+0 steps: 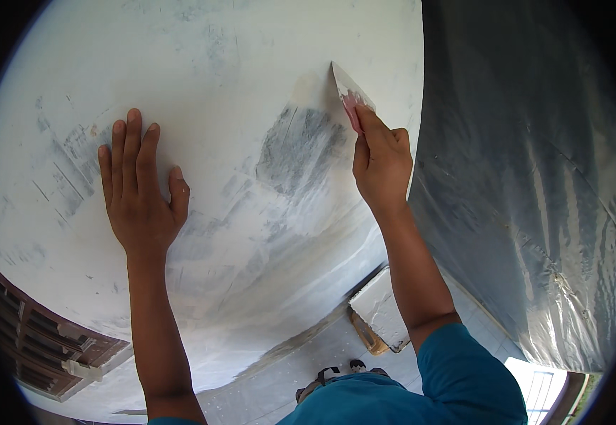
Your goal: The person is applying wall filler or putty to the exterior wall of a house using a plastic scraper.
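Here, I have the right hand's grip (383,164) wrapped around a scraper (349,100) at the patchy white wall (209,92), the left hand (143,205) spread flat.

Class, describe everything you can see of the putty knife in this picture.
The putty knife has a thin, flat, greyish blade, apparently metal, smeared with whitish material. A pinkish-red handle shows partly, the rest hidden in the right hand that grips it. The tool is tilted, its blade corner pointing up and left in the picture, in front of the pale, patchy wall. Whether the blade touches the wall is unclear.
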A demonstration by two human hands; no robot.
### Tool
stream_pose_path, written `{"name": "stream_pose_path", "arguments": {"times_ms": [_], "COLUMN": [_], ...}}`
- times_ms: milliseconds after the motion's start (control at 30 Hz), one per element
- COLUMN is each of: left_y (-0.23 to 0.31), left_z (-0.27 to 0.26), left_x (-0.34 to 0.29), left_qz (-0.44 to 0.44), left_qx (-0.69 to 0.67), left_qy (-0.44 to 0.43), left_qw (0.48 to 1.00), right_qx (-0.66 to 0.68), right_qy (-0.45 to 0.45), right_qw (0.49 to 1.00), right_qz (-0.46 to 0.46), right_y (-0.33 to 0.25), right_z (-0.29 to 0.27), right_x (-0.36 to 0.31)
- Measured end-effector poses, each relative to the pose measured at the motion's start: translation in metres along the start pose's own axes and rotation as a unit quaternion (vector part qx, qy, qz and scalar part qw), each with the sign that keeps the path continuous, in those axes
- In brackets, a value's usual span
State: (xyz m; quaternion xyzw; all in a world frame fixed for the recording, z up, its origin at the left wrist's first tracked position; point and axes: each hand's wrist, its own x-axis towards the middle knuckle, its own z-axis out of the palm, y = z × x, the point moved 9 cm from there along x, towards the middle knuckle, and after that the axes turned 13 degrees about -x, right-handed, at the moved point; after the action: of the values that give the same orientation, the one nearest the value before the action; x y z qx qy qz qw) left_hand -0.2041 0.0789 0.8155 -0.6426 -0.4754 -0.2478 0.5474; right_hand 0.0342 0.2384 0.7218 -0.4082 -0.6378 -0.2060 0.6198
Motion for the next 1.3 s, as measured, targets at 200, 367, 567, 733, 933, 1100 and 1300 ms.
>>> {"name": "stream_pose_path", "arguments": {"times_ms": [200,367,567,733,933,1100,1300], "left_y": [-0.002,-0.002,0.001,-0.001,-0.001,0.003,-0.004], "left_z": [0.0,-0.001,0.002,0.001,-0.001,0.003,0.003], "left_x": [-0.003,-0.002,0.0,-0.002,-0.003,0.001,-0.002], "left_qz": [-0.008,-0.006,-0.006,-0.012,-0.008,-0.004,-0.008], "left_qx": [0.004,0.003,0.002,0.01,-0.001,0.008,-0.004], "left_qy": [-0.02,-0.017,-0.012,-0.029,-0.016,-0.012,-0.012], "left_qw": [1.0,1.0,1.0,0.999,1.0,1.0,1.0], "right_qx": [0.078,0.041,0.031,0.084,-0.025,-0.034,0.184], "right_qy": [-0.16,-0.033,-0.028,-0.132,-0.002,-0.059,-0.211], "right_qw": [0.982,0.999,0.996,0.982,1.0,0.99,0.953], "right_qz": [-0.066,0.0,-0.082,-0.108,-0.017,-0.125,-0.116], "right_y": [-0.073,-0.028,-0.072,-0.096,-0.049,-0.128,-0.137], "right_z": [-0.02,-0.034,-0.011,-0.028,-0.023,0.028,-0.029], "right_x": [-0.114,-0.022,-0.016,-0.105,-0.039,-0.119,-0.169]}}
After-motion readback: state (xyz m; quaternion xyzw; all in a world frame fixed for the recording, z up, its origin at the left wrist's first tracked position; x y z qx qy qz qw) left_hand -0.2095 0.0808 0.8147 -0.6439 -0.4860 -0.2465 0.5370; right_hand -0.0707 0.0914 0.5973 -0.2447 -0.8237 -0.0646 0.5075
